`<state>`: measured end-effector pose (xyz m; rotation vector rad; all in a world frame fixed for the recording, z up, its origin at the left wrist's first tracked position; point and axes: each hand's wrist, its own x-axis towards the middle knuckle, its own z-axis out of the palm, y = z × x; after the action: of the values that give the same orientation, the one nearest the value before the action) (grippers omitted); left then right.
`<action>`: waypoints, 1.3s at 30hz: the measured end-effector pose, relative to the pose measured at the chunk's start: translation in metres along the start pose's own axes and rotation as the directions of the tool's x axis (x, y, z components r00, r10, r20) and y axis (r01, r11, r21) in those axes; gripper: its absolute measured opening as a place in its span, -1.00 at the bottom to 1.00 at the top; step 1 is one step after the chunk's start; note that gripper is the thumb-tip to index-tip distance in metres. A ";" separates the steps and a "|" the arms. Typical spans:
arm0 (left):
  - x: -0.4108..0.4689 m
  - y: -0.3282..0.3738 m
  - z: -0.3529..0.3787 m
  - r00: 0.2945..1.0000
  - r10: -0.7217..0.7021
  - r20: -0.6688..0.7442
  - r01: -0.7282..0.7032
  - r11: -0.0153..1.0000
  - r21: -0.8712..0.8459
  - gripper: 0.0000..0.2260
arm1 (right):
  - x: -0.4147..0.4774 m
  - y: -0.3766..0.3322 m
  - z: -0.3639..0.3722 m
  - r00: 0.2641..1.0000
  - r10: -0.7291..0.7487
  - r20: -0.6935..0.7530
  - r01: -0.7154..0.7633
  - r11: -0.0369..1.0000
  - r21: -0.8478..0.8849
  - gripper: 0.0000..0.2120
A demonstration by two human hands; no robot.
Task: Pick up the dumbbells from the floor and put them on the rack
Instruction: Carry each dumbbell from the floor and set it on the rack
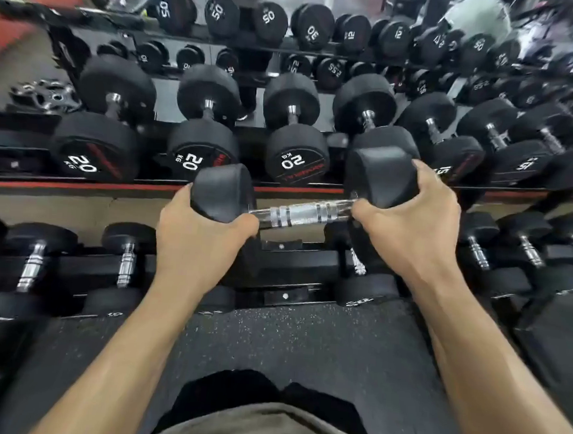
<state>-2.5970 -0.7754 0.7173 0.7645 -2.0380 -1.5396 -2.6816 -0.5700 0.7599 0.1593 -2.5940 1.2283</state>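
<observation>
A black hex dumbbell (304, 214) with a chrome handle is held crosswise in the air in front of the rack (111, 186). My left hand (199, 231) grips its left head from below. My right hand (410, 222) wraps its right head. The dumbbell hangs level with the red-edged front rail of the rack's middle shelf, above the lower shelf. Part of each head is hidden under my fingers.
The middle shelf holds round dumbbells marked 20 kg (194, 161) and lighter ones to the right. The lower shelf carries smaller dumbbells (34, 263) left and right, with a bare bracket (283, 296) between them. Black speckled rubber floor (296, 346) lies below. A mirror behind reflects more weights.
</observation>
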 end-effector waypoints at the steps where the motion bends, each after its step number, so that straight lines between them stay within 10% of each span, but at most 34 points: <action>1: 0.010 -0.015 0.009 0.998 -0.059 0.019 0.059 0.998 0.022 -0.72 | 0.010 0.013 0.014 0.999 0.029 0.032 -0.028 0.999 -0.033 -0.59; 10: 0.042 -0.139 0.068 0.857 -0.515 0.017 0.495 0.833 0.245 -0.68 | 0.048 0.117 0.133 0.882 0.262 0.393 -0.171 0.953 -0.251 -0.15; 14: 0.042 -0.179 0.097 0.737 -0.673 -0.062 0.651 0.681 0.335 -0.49 | 0.061 0.159 0.175 0.792 0.341 0.506 -0.178 0.922 -0.344 -0.59; 17: 0.037 -0.204 0.121 0.622 -0.774 -0.121 0.758 0.556 0.340 -0.49 | 0.070 0.192 0.206 0.718 0.375 0.587 -0.133 0.901 -0.413 -0.45; 26: 0.027 -0.261 0.223 0.188 -0.945 -0.268 0.966 0.227 -0.122 -0.50 | 0.153 0.254 0.296 0.443 0.289 0.849 0.266 0.861 -0.433 -0.25; 39: 0.072 -0.293 0.338 -0.116 -0.965 -0.236 0.709 0.086 -0.700 -0.53 | 0.231 0.264 0.412 0.113 -0.038 0.993 0.576 0.817 -0.034 -0.20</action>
<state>-2.8304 -0.6497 0.3498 2.4370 -0.3251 -1.6023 -3.0374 -0.7171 0.3802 1.9649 -3.3526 0.2044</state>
